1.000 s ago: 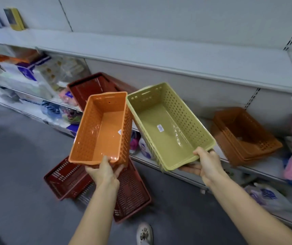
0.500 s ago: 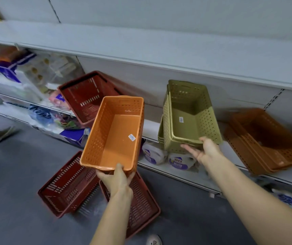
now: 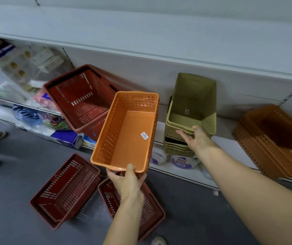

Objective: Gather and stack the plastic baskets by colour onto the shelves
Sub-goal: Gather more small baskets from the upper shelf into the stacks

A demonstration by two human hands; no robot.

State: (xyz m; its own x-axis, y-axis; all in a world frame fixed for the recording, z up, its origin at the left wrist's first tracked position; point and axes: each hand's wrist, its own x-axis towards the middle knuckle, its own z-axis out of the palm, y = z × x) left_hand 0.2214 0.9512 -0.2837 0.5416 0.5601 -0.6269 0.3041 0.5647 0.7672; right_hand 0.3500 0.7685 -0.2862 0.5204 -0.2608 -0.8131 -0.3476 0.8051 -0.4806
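Left hand (image 3: 126,181) grips the near end of the orange basket (image 3: 127,131), thumb over the rim, holding it in the air at centre frame. Over at two o'clock the right hand (image 3: 194,138) lies open-fingered against the front of the green stack (image 3: 189,121) on the shelf (image 3: 230,144), whose top basket sits tipped up, not fully nested. Best play, I'd say: press that top one down level and square before letting go. The orange one's mates, the orange stack (image 3: 272,138), wait at three o'clock. Two red baskets (image 3: 65,190) lie on the floor at seven.
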